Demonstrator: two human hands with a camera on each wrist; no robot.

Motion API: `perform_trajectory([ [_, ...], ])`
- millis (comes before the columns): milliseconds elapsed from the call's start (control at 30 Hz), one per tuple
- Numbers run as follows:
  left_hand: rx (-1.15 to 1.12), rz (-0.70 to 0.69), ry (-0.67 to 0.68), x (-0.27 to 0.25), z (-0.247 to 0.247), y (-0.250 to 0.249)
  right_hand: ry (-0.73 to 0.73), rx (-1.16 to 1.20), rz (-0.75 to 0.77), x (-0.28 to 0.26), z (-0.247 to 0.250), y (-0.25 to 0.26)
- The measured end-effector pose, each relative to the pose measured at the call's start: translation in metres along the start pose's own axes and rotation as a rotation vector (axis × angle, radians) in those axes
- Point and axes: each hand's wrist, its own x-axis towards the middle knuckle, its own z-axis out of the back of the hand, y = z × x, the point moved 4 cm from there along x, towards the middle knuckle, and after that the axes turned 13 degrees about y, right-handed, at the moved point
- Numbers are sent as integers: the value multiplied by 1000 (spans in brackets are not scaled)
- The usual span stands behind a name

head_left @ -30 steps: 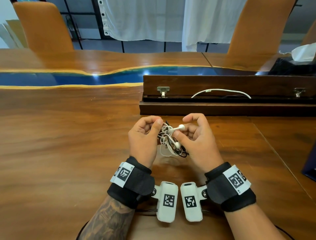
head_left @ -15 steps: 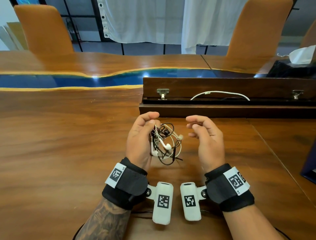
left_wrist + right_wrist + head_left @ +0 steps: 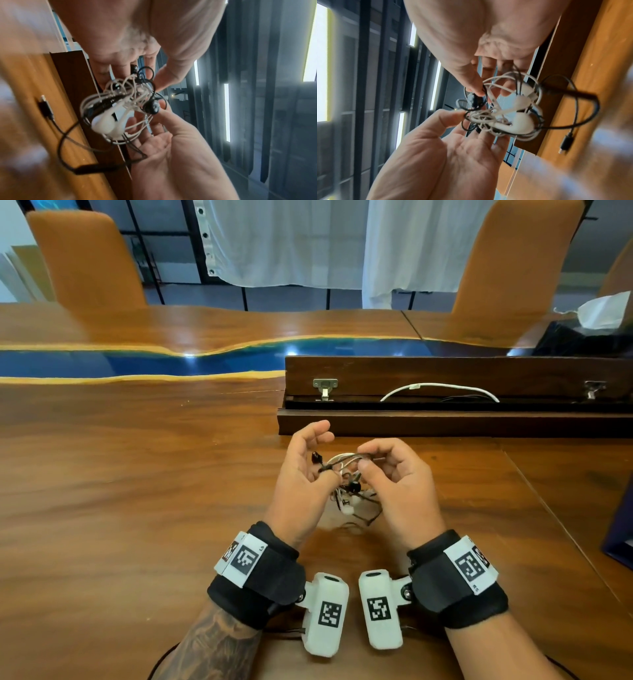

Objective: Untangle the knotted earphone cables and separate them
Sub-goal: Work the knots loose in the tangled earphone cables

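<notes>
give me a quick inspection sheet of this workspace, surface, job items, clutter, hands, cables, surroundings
surface: glossy brown wooden table with a blue resin strip.
job's things: knotted bundle of white and black earphone cables, held off the table between both hands; white earbuds still inside the knot.
clutter: long dark wooden box, lid open; white tissue at far right.
grippers: left hand pinches the bundle; right hand pinches a strand at its top.
cables: loose black cable with plug trails onto the table; white cable arches in the box.
surroundings: orange upholstered chairs, white curtain.
</notes>
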Motion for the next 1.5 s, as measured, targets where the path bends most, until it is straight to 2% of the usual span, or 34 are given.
perform_trajectory([
  [133, 172, 28, 19, 0, 0, 5, -21, 13, 17, 0, 0, 0],
  [267, 223, 27, -74, 0, 5, 4, -59, 1, 29, -1, 2, -1],
  [367, 154, 14, -126, 1, 9, 5, -75, 3, 45, 1, 4, -2],
  [567, -104, 31, -223, 2, 16, 8, -98, 36, -55, 2, 4, -10],
  [800, 14, -83, -261, 1, 17, 4, -56, 119, -123, 4, 1, -10],
  [967, -23, -78, -299, 0, 22, 4, -41, 33, -99, 3, 5, -10],
  [1167, -137, -86, -359, 0, 26, 4, 25, -138, -213, 3, 4, -24],
  [1267, -143, -102, -341, 0, 24, 2, 71, -165, -237, 3, 3, -27],
  [1433, -145, -95, -213, 1, 16, 0, -72, -113, -125, 0, 5, -13],
  [1500, -119, -92, -149, 2, 10, -1, -24, -79, -113, 0, 3, -11],
])
